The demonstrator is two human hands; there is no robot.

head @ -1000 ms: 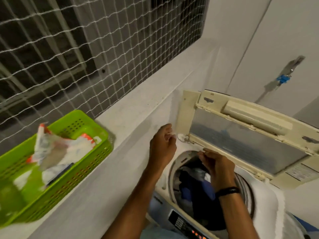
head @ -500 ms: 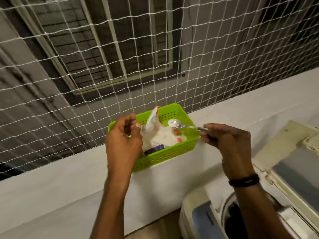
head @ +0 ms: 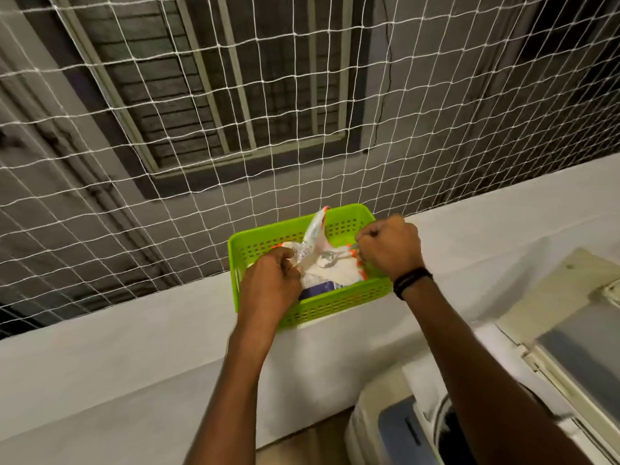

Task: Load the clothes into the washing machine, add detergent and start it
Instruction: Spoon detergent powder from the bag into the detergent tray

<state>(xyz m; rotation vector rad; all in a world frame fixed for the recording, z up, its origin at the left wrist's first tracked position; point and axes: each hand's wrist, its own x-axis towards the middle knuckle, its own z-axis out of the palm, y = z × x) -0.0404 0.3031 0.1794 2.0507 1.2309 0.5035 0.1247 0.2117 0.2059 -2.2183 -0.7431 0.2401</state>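
Note:
A green plastic basket [head: 335, 307] sits on the white ledge. Inside it lies an open white detergent packet [head: 315, 250] with orange edges and white powder showing. My left hand [head: 268, 290] grips the packet's left side. My right hand [head: 389, 250] is closed on the handle of a metal spoon [head: 330, 256], whose bowl rests at the powder in the packet's mouth. The top-loading washing machine [head: 385, 427] is at the bottom right, its lid [head: 577, 333] standing open; the drum is mostly hidden by my right forearm.
A white net [head: 235, 129] stretches across the opening just behind the basket. The white ledge [head: 134, 347] runs left and right under it. A dark box lies in the basket below the packet.
Both hands moved from the washer drum up to the basket. The left hand took hold of the packet, and the right hand lowered the spoon into its mouth.

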